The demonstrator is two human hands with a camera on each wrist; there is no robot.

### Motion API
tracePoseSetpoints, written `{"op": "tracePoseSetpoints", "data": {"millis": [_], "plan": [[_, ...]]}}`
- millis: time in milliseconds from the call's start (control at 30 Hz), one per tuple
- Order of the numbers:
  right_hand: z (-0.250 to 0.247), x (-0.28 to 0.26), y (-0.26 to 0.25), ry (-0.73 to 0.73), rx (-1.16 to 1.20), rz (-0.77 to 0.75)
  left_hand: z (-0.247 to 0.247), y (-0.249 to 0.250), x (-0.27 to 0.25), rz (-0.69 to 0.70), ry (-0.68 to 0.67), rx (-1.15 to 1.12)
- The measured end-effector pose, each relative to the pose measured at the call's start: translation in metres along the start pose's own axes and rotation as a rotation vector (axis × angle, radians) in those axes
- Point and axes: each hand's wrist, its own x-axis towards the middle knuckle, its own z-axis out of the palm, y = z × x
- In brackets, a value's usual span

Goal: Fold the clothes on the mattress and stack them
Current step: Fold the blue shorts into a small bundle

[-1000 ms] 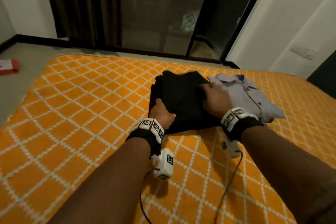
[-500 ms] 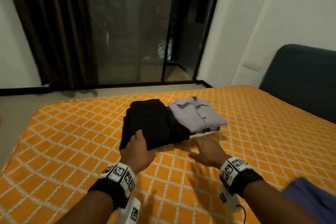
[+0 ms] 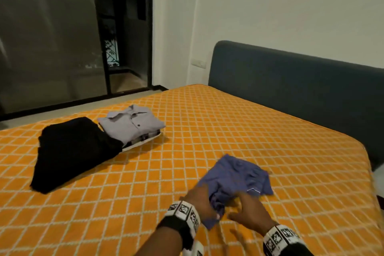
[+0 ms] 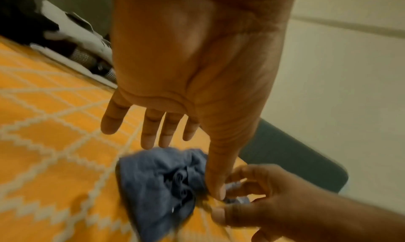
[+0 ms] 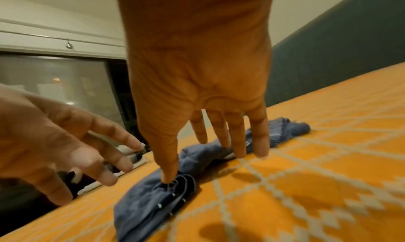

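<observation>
Both hands are down on the crumpled blue garment at the mattress's near edge. Left hand fingers are spread and straight, thumb tip pressing the bunched cloth. Right hand fingers are also extended, thumb and fingertips touching the cloth, nothing gripped. The garment lies between and just beyond the hands. Folded black garment and a grey collared shirt atop a stack sit well apart, far left. Dark headboard at right. No readable writing; wristbands carry square coded markers.
</observation>
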Motion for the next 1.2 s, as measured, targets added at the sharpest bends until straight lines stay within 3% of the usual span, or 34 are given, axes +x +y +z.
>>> {"op": "tracePoseSetpoints", "data": {"millis": [167, 233, 400, 533, 667, 767, 833, 900, 967, 1067, 1133, 1200], "plan": [[0.040, 0.016, 0.051, 0.078, 0.067, 0.145, 0.069, 0.015, 0.020, -0.013, -0.055, 0.254], [0.045, 0.029, 0.062, 0.040, 0.053, 0.158, 0.076, 0.013, 0.026, -0.009, -0.093, 0.336], [0.052, 0.048, 0.077, 0.022, 0.116, 0.168, 0.077, 0.005, 0.028, -0.026, -0.128, 0.244], [0.044, 0.045, 0.072, 0.064, 0.002, 0.176, 0.054, -0.012, 0.007, -0.004, 0.076, 0.078], [0.021, 0.049, 0.066, 0.179, -0.140, 0.081, 0.005, -0.021, -0.031, 0.056, 0.235, 0.155], [0.017, 0.062, 0.069, 0.089, -0.149, 0.034, -0.041, -0.024, -0.065, 0.041, 0.391, 0.203], [0.018, 0.075, 0.067, 0.048, -0.162, 0.104, -0.069, -0.034, -0.083, 0.003, 0.444, 0.229], [0.009, 0.075, 0.039, 0.097, -0.161, 0.075, -0.094, -0.051, -0.100, -0.067, 0.476, 0.228], [-0.009, 0.064, -0.011, 0.257, -0.138, -0.005, -0.114, -0.067, -0.118, -0.155, 0.510, 0.193], [-0.021, 0.047, -0.094, 0.431, -0.024, -0.321, -0.134, -0.092, -0.142, -0.257, 0.493, 0.176], [-0.030, 0.031, -0.160, 0.453, 0.059, -0.511, -0.142, -0.098, -0.159, -0.252, 0.408, 0.197], [-0.036, 0.016, -0.224, 0.439, 0.226, -0.680, -0.144, -0.088, -0.174, -0.141, 0.363, 0.208]]}}
